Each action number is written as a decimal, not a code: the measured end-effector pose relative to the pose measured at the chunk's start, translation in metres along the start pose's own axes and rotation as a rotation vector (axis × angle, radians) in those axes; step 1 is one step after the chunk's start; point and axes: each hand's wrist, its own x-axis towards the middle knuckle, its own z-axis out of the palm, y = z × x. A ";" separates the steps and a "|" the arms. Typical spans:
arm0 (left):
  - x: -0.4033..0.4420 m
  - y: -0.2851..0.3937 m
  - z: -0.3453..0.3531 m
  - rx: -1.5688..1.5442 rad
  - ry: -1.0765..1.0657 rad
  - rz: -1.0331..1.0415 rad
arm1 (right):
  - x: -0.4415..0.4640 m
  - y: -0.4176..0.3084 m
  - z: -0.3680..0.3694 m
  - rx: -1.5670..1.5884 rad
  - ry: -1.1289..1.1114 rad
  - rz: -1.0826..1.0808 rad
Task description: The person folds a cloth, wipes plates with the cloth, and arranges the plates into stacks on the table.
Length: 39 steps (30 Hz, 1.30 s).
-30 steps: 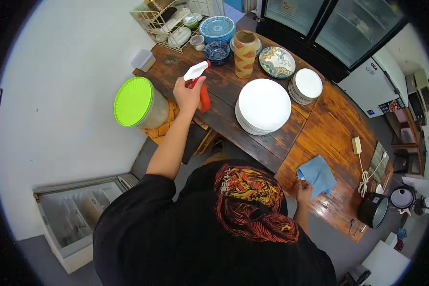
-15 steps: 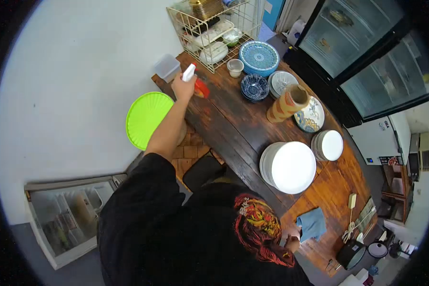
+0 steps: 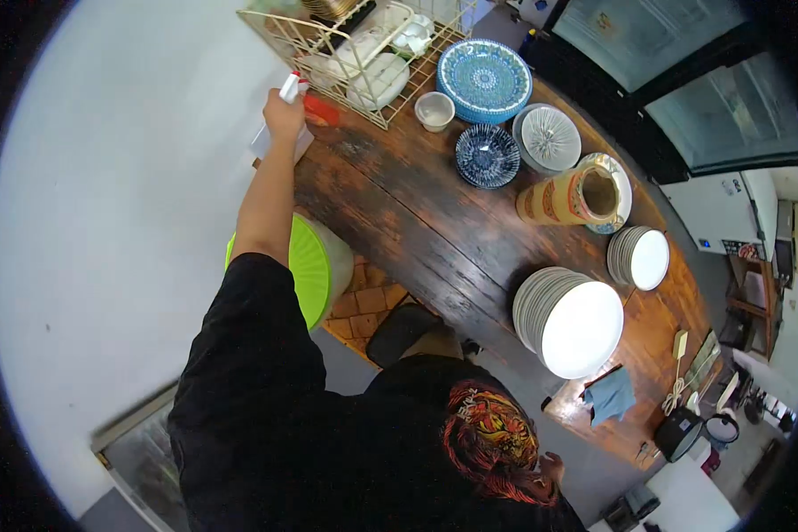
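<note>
My left hand (image 3: pixel 284 116) is shut on a spray bottle (image 3: pixel 322 111) with a white head, a red trigger and a red body. The bottle is at the table's far left corner, beside the wire rack (image 3: pixel 390 106); whether it rests on the wood I cannot tell. Partly hidden behind my wrist is a clear plastic container (image 3: pixel 301 146). My right hand (image 3: pixel 551 467) is low by my shirt, its fingers loosely bent and apart with nothing visible in them. A blue cloth (image 3: pixel 610 395) lies on the table edge nearest that hand, apart from it.
The wooden table (image 3: pixel 417 239) bears stacked white plates (image 3: pixel 581 330), smaller white plates (image 3: pixel 649 260), a patterned roll (image 3: pixel 550 202), blue bowls (image 3: pixel 488 156), blue patterned plates (image 3: pixel 485 78) and a small tub (image 3: pixel 434 112). A green-lidded bin (image 3: pixel 310 275) stands below my left arm.
My left hand, holding the spray bottle, has moved farther toward the wall and rack, past the clear container. My right hand has come away from beside the cloth. The view has shifted.
</note>
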 end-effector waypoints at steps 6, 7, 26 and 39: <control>0.024 -0.023 0.021 0.111 -0.110 0.037 | -0.012 0.010 0.004 0.064 0.017 0.011; 0.027 -0.024 0.022 0.124 -0.103 0.034 | -0.009 0.017 0.004 0.064 0.022 0.016; -0.267 0.194 -0.090 -0.251 -0.312 0.564 | 0.045 -0.001 0.040 0.169 -0.010 -0.221; -0.558 0.256 -0.178 -0.287 -0.818 0.729 | 0.219 0.019 -0.076 -0.045 0.687 -0.514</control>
